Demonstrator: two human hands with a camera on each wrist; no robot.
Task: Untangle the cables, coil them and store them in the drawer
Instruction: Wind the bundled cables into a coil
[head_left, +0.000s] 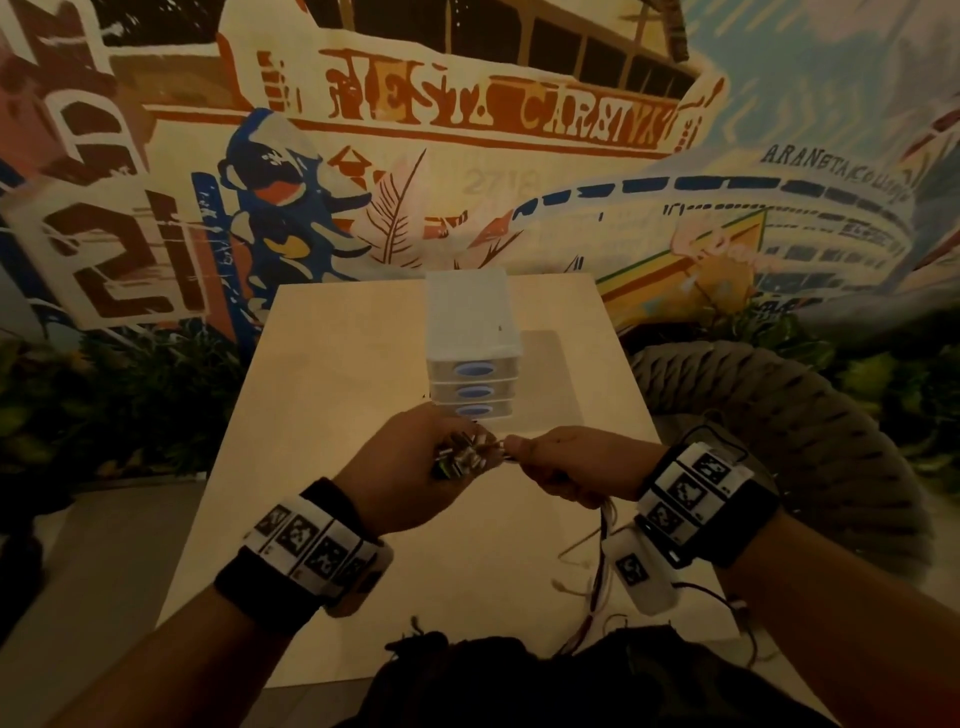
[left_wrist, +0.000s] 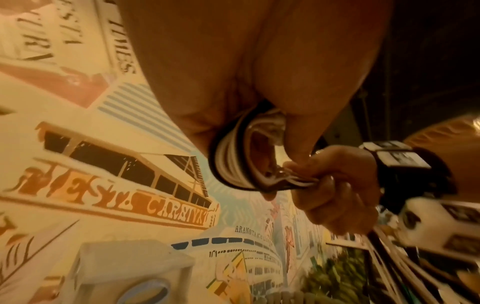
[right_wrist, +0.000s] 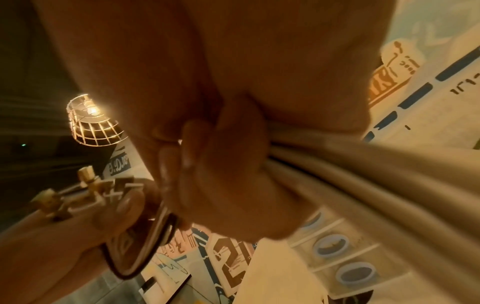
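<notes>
Mural wall (head_left: 467, 130) sat behind a pale table (head_left: 332, 374) w/ a three-drawer organizer (head_left: 470, 358) at the far edge, drawers closed. Your left hand (head_left: 410, 467) clutched the coiled cable bundle (head_left: 462, 460) above the table's middle; your right hand (head_left: 576, 462) pinched the loose run (head_left: 602, 525) taut, prob. to wrap neater loops.

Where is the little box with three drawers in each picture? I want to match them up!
Head view: the drawer box stands mid-table, just beyond both hands.
Left wrist view: the box sits at the bottom left, partly cut off.
Right wrist view: its three oval handles show at the lower right, tilted.
Shared landmark: the orange lettering on the wall mural, seen also in the left wrist view.
</notes>
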